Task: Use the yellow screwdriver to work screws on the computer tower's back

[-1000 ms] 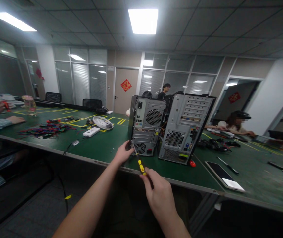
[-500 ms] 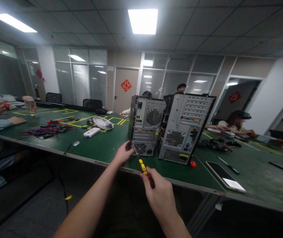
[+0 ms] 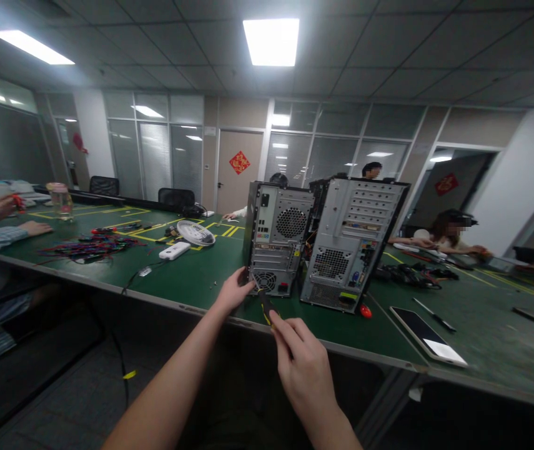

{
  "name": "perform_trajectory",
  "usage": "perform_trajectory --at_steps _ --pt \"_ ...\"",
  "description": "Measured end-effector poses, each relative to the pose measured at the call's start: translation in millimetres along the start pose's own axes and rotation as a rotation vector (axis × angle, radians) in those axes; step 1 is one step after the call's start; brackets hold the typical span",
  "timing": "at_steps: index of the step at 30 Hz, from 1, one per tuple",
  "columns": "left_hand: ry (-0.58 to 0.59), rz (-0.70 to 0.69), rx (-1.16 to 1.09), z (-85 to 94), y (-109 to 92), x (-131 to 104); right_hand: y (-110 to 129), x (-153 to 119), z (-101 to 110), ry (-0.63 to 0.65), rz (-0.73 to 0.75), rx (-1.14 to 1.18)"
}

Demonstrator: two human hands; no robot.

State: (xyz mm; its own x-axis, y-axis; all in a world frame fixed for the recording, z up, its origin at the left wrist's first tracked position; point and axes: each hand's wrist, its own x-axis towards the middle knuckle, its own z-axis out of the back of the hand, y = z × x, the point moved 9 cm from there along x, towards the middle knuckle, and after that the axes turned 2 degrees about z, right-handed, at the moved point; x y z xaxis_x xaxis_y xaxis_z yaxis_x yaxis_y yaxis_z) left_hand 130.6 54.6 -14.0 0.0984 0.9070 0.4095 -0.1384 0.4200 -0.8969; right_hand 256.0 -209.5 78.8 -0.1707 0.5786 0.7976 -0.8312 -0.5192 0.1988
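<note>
So, right hand (image 3: pixel 305 357) holds screwdriver (image 3: pixel 265 304), tip seemingly against smaller PC (image 3: pixel 273 252).

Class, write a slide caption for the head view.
The right hand holds a screwdriver to the back of a computer tower; the left hand is at its lower corner.

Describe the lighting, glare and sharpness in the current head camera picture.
In the head view: the middle ceiling light is washed out to white; the phone shows a bright patch, probably glare; the floor below the table is dark; the screwdriver is too soft at its tip to make out.
</note>
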Motion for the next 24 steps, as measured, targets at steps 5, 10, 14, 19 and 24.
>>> perform_trajectory --at_steps 5,10,14,19,24 --pt "0.018 -0.001 -0.004 -0.9 1.9 1.2 -3.6 -0.6 -1.5 -0.06 -0.017 0.045" --pt "0.02 -0.024 -0.036 -2.0 -0.7 1.0 -1.6 -0.8 -3.3 -0.022 0.012 0.009" --pt "0.029 -0.028 -0.038 -2.9 -0.2 1.1 -0.1 0.2 -3.0 0.029 0.008 0.008" --pt "0.004 -0.015 -0.006 -0.1 3.4 1.3 -3.3 0.1 -1.6 -0.023 -0.023 0.042" --pt "0.007 -0.014 -0.008 -0.7 2.1 1.2 -7.9 -0.4 -5.4 -0.022 -0.064 0.065"
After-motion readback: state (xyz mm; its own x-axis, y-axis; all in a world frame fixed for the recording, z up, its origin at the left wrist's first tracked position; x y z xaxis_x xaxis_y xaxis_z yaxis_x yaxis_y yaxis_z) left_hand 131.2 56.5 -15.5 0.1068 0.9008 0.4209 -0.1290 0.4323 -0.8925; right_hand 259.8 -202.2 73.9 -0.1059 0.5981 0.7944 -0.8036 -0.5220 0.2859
